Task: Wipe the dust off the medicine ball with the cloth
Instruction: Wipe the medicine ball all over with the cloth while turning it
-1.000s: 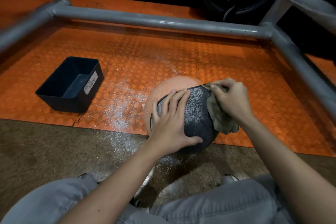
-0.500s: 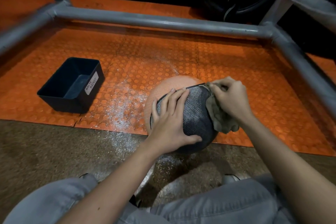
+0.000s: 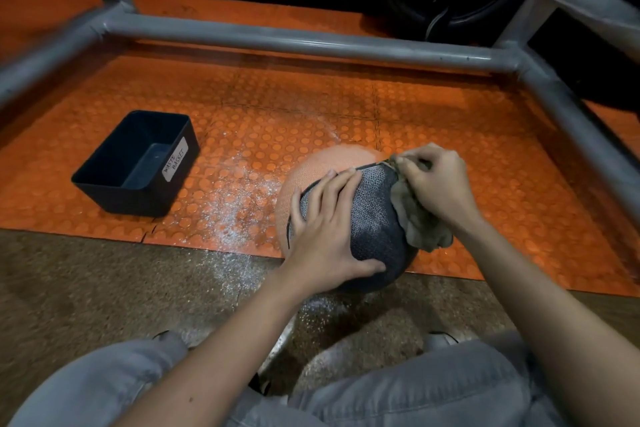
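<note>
The round medicine ball [image 3: 374, 218], dark patterned panel beside pebbled orange, sat at the near edge of the studded mat [image 3: 277, 107]. The left grip [image 3: 329, 229] lay flat on it, fingers straight; the right grip [image 3: 440, 184] clutched the limp cloth [image 3: 415, 222] against its right side, seemingly at the seam

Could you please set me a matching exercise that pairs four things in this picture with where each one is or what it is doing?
Column one:
1. left hand
2. right hand
3. waste basket
4. white dust

Column two:
A. stands on the orange mat, left of the medicine ball
B. grips the cloth against the ball's right side
C. lies flat on the ball's dark patterned panel
D. is scattered on the mat between basket and ball

Pairs: 1-C, 2-B, 3-A, 4-D.
</note>
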Tool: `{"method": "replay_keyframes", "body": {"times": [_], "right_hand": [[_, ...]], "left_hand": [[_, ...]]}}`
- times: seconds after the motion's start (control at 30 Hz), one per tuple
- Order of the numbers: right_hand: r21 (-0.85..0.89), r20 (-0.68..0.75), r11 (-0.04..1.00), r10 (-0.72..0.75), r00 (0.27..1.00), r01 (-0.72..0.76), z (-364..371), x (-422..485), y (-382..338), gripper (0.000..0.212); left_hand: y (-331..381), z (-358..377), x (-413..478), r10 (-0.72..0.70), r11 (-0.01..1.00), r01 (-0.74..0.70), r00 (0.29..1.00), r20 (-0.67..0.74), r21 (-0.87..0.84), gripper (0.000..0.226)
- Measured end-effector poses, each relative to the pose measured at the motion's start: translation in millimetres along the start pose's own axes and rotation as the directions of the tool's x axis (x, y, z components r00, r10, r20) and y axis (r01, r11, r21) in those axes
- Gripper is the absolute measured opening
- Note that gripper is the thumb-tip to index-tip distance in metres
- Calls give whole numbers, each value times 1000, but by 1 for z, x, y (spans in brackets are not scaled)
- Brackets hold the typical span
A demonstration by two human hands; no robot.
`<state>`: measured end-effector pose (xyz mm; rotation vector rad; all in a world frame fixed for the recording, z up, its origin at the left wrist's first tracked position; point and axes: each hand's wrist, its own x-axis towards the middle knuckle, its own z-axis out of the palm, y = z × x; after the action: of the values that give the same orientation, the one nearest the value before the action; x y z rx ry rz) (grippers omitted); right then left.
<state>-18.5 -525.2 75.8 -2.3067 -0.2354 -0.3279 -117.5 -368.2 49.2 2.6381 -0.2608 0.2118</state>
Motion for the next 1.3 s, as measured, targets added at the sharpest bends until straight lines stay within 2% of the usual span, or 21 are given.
{"method": "replay_keyframes", "body": {"times": [0.1, 0.2, 0.27, 0.37, 0.43, 0.5, 0.57, 0.63, 0.7, 0.77, 0.87, 0.93, 1.03, 1.1, 1.17, 1.23, 1.3], "right_hand": [[-55, -38, 980, -194, 980, 192, 9, -26, -20, 15], [-88, 50, 928, -358, 932, 362, 12, -41, -31, 16], [-81, 37, 949, -304, 952, 306, 10, -29, -23, 15], [-28, -5, 999, -42, 999, 42, 1, -3, -3, 14], [0, -14, 999, 44, 999, -44, -1, 2, 4, 14], [10, -44, 1000, 27, 999, -26, 0, -7, -3, 13], [-46, -70, 992, -117, 991, 114, 7, -22, -16, 13], [-110, -5, 952, -287, 958, 285, 14, -39, -27, 13], [-105, 45, 932, -345, 937, 348, 11, -41, -29, 12], [-106, 4, 956, -274, 962, 273, 7, -27, -19, 12], [-36, -18, 999, 7, 1000, -8, -4, -2, 1, 14], [-9, -13, 998, 66, 998, -66, -4, -3, 5, 13], [-31, -68, 995, -94, 993, 92, 2, -24, -12, 12], [-68, -19, 964, -260, 966, 258, 12, -43, -27, 15], [-78, 57, 927, -364, 930, 368, 18, -53, -34, 17], [-62, 24, 936, -346, 938, 347, 14, -46, -26, 17], [-3, -64, 982, -189, 980, 189, 7, -28, -8, 13]], "left_hand": [[0, 0, 1, -8, 1000, 8, 1000, -7, -7, 118], [-4, -2, -3, 2, 999, -2, 1000, -1, -42, 116], [-4, -3, -3, 13, 999, -13, 1000, -2, -41, 116], [-2, -2, -2, 20, 1000, -20, 1000, 1, -21, 116], [1, 0, -1, 20, 1000, -20, 1000, 1, -13, 117], [2, 1, -1, 15, 1000, -15, 1000, -13, 2, 119], [3, 2, -2, 1, 1000, -1, 1000, -16, 7, 120], [1, 1, -4, 3, 1000, -3, 1000, -5, -16, 118], [0, 0, -5, 10, 1000, -10, 1000, 1, -29, 117], [-2, -1, -3, 22, 1000, -22, 1000, 6, -9, 117], [0, 0, 0, 33, 999, -33, 999, 1, -14, 117], [1, 2, -1, 35, 999, -35, 999, 0, -18, 117], [0, 4, -1, 23, 1000, -23, 1000, -15, -3, 117], [-5, 2, -1, 15, 1000, -15, 1000, -21, -27, 116], [-9, 1, 0, 17, 998, -19, 1000, -23, -66, 113], [-12, 0, 0, 23, 996, -25, 1000, -15, -82, 113], [-14, -2, 3, 22, 998, -22, 1000, -5, -67, 115]]}}
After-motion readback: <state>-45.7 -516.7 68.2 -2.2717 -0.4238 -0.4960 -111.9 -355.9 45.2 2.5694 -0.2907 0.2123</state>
